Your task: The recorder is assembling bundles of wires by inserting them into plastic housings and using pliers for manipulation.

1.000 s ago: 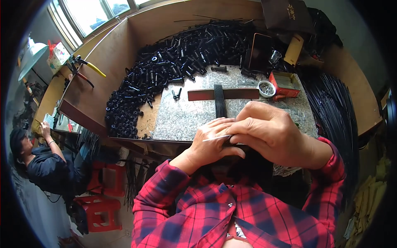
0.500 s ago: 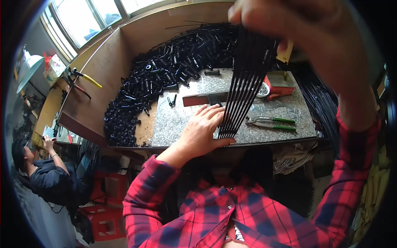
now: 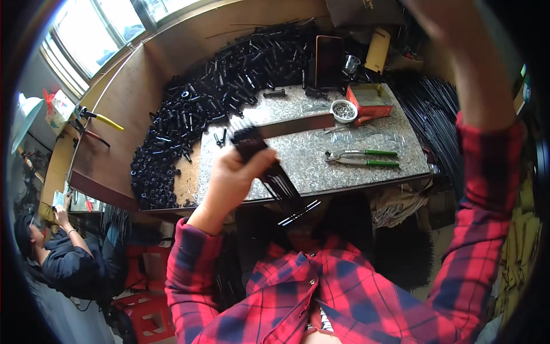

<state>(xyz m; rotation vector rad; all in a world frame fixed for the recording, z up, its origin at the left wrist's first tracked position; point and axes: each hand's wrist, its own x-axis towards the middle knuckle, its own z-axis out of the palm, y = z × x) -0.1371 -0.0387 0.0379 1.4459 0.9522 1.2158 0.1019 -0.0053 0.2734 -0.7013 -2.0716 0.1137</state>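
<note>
My left hand [image 3: 232, 172] is closed round a bundle of thin black rods [image 3: 281, 183], above the near edge of the grey speckled slab [image 3: 344, 135]. Motion blurs the bundle, which slants from the upper left down toward my lap and has light glints at both ends. My right hand [image 3: 438, 20] is raised at the top right, smeared and cut off by the picture's edge, so its fingers are hidden. Nippers with green handles [image 3: 366, 159] lie on the slab, beyond a brown flat bar [image 3: 298, 125].
Black tubular parts [image 3: 229, 74] are heaped at the back left. A white bowl of small pieces [image 3: 344, 111] stands beside a red box [image 3: 369, 102]. Long black rods [image 3: 427, 114] lie to the right. Pliers [image 3: 97, 117] hang on the wooden partition [image 3: 114, 149]. Another person [image 3: 69, 246] sits at the left.
My left hand has gone from lying flat on the slab to gripping the rod bundle, now tilted the other way. My right hand has left the bundle's top and moved up and right.
</note>
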